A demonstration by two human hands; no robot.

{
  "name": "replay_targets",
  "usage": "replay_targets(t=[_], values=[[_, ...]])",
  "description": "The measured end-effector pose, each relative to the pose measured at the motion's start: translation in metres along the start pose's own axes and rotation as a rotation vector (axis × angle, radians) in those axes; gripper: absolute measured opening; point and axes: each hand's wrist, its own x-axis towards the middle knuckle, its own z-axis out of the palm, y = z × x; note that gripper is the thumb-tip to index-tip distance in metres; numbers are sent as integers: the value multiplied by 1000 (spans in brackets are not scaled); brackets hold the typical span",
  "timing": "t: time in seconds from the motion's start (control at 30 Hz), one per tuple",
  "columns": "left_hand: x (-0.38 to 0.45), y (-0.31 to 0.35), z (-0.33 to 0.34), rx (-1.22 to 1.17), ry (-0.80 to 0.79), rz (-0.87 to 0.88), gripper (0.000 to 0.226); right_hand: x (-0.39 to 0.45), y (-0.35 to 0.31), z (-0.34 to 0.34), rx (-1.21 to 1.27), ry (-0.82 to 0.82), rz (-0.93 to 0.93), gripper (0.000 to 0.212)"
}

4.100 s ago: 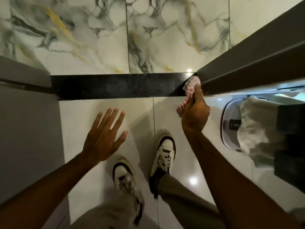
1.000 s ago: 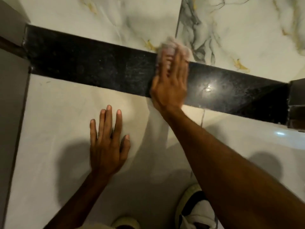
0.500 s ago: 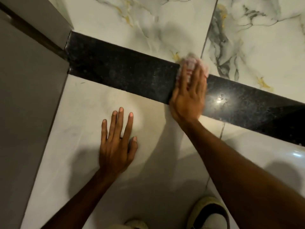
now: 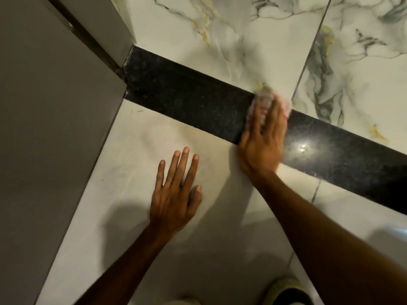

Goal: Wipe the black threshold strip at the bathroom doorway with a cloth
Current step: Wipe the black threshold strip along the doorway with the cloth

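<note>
The black speckled threshold strip (image 4: 187, 95) runs diagonally across the floor from the door frame at the left to the right edge. My right hand (image 4: 263, 139) lies flat across the strip near its middle and presses a pale pink-and-white cloth (image 4: 267, 97) down onto it; only the cloth's far end shows past my fingertips. My left hand (image 4: 176, 194) rests palm down with fingers spread on the plain white tile in front of the strip, holding nothing.
A grey door frame and wall (image 4: 55, 128) close off the left side. Veined marble tiles (image 4: 220, 40) lie beyond the strip. The toe of my shoe (image 4: 286, 291) shows at the bottom edge.
My right hand has carried the cloth from the strip's right end to its middle. My left hand went down onto the tile. The view has swung left.
</note>
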Motion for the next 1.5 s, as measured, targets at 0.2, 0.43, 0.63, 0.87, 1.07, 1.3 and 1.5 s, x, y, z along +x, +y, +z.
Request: replay_targets(t=[0.2, 0.43, 0.63, 0.87, 1.07, 1.3, 1.5], values=[[-7, -27, -5, -33, 25, -4, 64, 13, -65, 31, -10, -41, -384, 63], [0, -36, -15, -77, 64, -171, 64, -2, -18, 3, -75, -27, -136, 62], [0, -44, -4, -121, 123, -183, 66, 59, -130, 45, 10, -19, -345, 66], [0, -39, -10, -95, 85, -223, 66, 15, -60, 25, -122, -104, -565, 63], [3, -40, -4, -130, 129, -222, 66, 76, -133, 45, 10, 8, -242, 65], [5, -37, -24, -154, 95, -246, 61, 19, -116, 41, 3, -34, -631, 64], [10, -13, -20, -106, 18, -159, 67, -3, -12, 19, -64, 69, -258, 66]])
